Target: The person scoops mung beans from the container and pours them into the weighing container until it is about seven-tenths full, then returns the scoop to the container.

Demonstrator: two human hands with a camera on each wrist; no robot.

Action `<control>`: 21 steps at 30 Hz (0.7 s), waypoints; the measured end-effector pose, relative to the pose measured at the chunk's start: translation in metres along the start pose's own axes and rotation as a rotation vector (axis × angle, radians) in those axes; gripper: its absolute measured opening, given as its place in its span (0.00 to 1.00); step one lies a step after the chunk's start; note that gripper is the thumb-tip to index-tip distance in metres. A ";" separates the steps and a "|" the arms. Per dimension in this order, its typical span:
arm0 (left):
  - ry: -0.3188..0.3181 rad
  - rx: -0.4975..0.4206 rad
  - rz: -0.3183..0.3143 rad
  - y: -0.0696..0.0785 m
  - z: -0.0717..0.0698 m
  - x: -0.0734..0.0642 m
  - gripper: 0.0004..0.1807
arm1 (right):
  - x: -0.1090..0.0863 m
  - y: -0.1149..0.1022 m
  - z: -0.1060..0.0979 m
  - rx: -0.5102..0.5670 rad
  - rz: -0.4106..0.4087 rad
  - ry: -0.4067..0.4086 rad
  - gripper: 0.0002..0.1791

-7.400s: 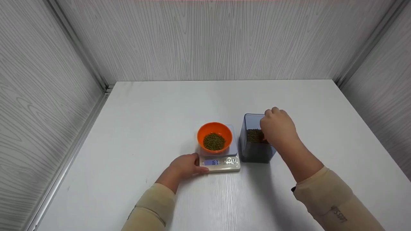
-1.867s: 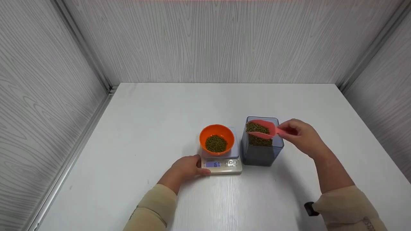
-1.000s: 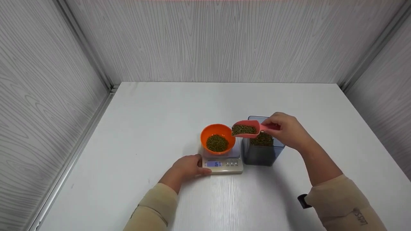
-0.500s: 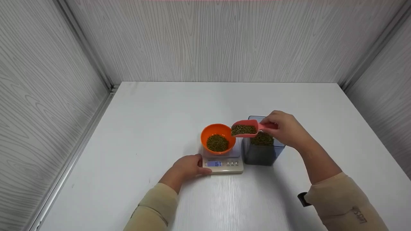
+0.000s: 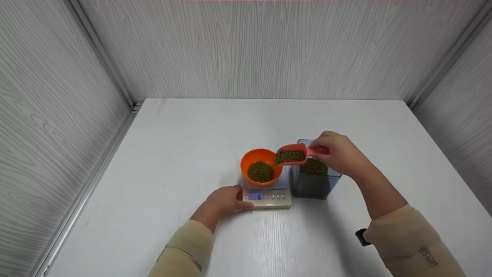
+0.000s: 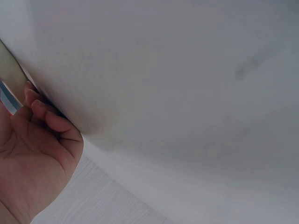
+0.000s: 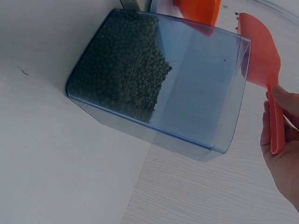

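Observation:
My right hand [image 5: 340,154] grips the handle of a pink scoop [image 5: 300,146] heaped with small green beans [image 5: 290,156]. The scoop's lip hangs over the right rim of an orange bowl [image 5: 250,157], which also has beans in its bottom. That bowl stands on a kitchen scale [image 5: 265,204] whose display appears to read 167. At the scale's front left corner, my left hand [image 5: 223,200] holds its edge, thumb in front. In the right wrist view, fingers and thumb wrap the scoop's handle [image 7: 277,126]; the scoop's load is hidden there.
A tall clear bluish container [image 5: 309,188], part filled with green beans [image 7: 126,65], stands just right of the scale, under the right hand. The white table [image 5: 173,146] is bounded by grey wood-grain panels [image 5: 269,50] at the back and both sides.
Earlier my right hand was down in the container; the scoop came up full and moved left to the bowl's rim. Lately it edged slightly further left. The left hand stayed on the scale.

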State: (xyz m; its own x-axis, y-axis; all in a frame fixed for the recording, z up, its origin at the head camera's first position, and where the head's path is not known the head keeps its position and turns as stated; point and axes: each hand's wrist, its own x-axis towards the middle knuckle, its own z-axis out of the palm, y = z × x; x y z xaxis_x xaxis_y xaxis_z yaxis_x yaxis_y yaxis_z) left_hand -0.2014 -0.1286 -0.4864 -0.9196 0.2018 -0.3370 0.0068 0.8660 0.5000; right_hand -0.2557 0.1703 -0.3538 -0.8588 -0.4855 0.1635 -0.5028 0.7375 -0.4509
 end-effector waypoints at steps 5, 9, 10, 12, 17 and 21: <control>0.013 0.022 0.033 -0.001 0.000 0.000 0.23 | 0.000 0.000 0.001 -0.007 -0.022 0.012 0.08; 0.017 0.024 0.038 -0.001 0.000 0.000 0.23 | 0.001 -0.001 0.000 -0.012 -0.044 0.020 0.08; 0.017 0.026 0.038 -0.001 0.000 0.000 0.23 | 0.001 -0.002 0.000 -0.014 -0.046 0.020 0.08; 0.017 0.025 0.038 -0.001 0.001 0.000 0.24 | 0.001 -0.003 0.000 -0.020 -0.044 0.020 0.08; 0.014 0.026 0.045 -0.001 0.002 0.001 0.24 | 0.003 -0.006 0.000 -0.034 -0.043 0.023 0.08; 0.011 0.027 0.049 0.000 0.001 0.001 0.24 | 0.005 -0.009 0.002 -0.045 -0.046 0.029 0.08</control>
State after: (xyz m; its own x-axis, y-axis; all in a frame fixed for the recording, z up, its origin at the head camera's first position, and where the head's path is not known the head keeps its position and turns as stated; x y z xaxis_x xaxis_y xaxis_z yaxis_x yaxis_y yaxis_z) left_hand -0.2013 -0.1281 -0.4879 -0.9223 0.2395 -0.3033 0.0627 0.8671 0.4941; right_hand -0.2557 0.1607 -0.3506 -0.8369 -0.5061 0.2087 -0.5451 0.7352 -0.4029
